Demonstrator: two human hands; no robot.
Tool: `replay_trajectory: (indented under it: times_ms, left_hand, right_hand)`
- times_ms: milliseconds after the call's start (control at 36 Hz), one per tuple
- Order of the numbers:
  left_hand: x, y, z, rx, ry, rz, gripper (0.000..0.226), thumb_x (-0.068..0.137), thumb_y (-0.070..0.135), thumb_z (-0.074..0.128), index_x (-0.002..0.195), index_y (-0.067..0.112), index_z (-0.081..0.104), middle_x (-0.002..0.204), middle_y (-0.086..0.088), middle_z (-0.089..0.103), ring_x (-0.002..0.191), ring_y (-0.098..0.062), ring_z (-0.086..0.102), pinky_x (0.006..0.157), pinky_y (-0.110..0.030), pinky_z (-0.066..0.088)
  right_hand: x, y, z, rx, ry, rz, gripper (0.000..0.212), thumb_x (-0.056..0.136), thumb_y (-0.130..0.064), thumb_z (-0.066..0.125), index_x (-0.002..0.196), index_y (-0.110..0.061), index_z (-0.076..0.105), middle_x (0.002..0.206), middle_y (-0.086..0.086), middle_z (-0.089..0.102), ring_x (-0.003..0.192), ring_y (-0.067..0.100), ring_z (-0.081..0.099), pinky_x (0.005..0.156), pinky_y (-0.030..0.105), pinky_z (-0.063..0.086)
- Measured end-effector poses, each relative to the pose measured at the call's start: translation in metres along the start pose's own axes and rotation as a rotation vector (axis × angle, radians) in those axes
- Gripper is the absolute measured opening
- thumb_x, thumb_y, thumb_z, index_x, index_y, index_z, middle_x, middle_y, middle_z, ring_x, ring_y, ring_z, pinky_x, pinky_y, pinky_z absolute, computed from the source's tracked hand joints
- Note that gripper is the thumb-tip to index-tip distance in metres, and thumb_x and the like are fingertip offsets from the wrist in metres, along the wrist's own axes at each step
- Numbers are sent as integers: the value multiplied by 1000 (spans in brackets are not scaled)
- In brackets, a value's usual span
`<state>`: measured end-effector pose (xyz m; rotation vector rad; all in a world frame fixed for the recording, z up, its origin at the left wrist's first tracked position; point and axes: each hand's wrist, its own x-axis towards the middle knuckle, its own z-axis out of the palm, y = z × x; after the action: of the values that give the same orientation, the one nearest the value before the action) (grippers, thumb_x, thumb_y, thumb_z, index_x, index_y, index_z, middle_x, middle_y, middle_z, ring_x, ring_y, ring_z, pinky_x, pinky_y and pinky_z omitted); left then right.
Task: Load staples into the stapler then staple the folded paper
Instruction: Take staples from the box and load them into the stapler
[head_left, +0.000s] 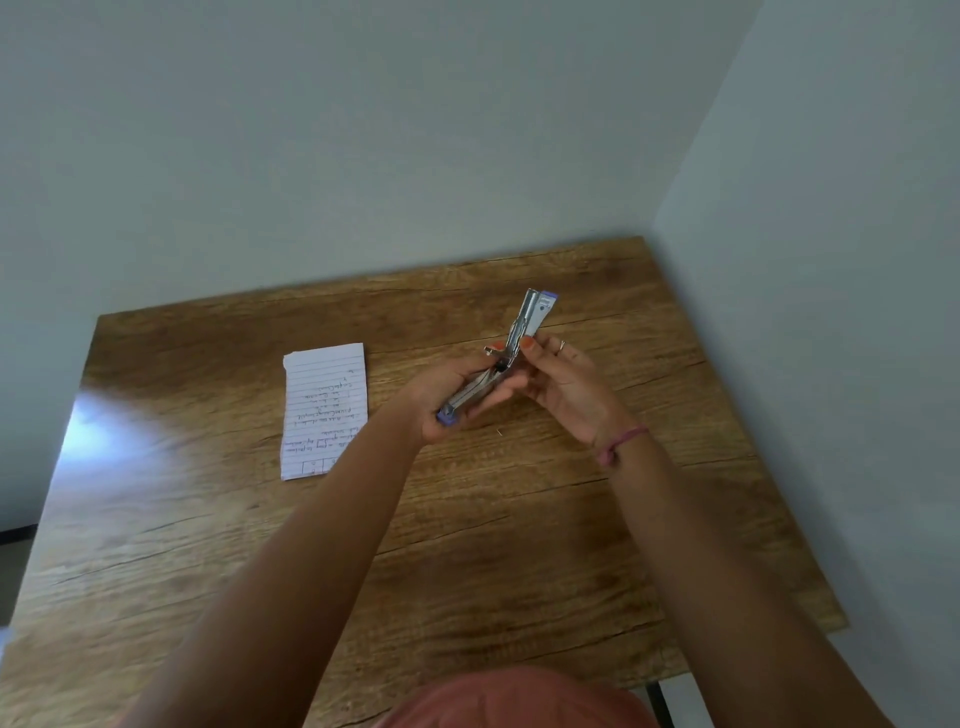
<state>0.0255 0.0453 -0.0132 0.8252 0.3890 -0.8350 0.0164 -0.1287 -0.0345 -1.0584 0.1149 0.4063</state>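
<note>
A small metal stapler (535, 317) with purple ends is held above the wooden table (208, 519), swung open so its top arm points up and away. My left hand (447, 400) grips the stapler's lower half, the purple end poking out near my palm. My right hand (566, 379) pinches the raised arm near the hinge with thumb and fingertips. The folded lined paper (324, 410), with handwriting on it, lies flat on the table to the left of my hands. No strip of staples is visible.
The table sits in a corner, with a pale wall behind and another on the right (831, 312). A tiny thin scrap (500, 431) lies on the wood below my hands. A dark table leg (660, 701) shows at the near right edge.
</note>
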Motion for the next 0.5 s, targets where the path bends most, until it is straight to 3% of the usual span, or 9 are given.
replay_trajectory:
  times_ms: [83,222,333,444,500]
  left_hand:
    - [0,0,-1,106,47,48,27,96,14,55,116,-4,61,96,-20,74,77,-18,74,55,-22,59]
    - [-4,-1,-11,282,153,181,19,90,5,64,109,2,63,100,-17,73,85,-20,74,64,-24,60]
    - [-6,-5,-18,583,316,366,22,82,4,73,97,20,69,102,-8,73,88,-17,72,77,-27,59]
    - [-3,-4,-22,807,434,454,23,81,13,76,98,26,69,100,-8,72,90,-24,70,80,-39,59]
    - [-1,-1,-22,897,451,466,21,79,17,78,95,27,68,96,-4,72,90,-25,69,80,-40,59]
  right_hand:
    - [3,1,2,79,41,4,13,89,-15,60,100,-11,65,93,6,74,82,18,70,74,27,57]
    - [12,-2,-5,76,216,-47,11,93,-9,57,101,-15,63,101,5,68,89,15,65,76,24,56]
    - [14,-4,-16,-96,261,-55,23,90,-3,61,110,-15,59,98,-3,71,88,10,68,74,22,56]
    - [12,-4,-30,-364,323,-13,47,76,-8,77,118,-4,55,118,11,66,109,23,64,91,35,54]
    - [9,-6,-35,-456,329,-30,45,71,-14,82,110,-9,60,113,9,69,104,20,67,88,32,55]
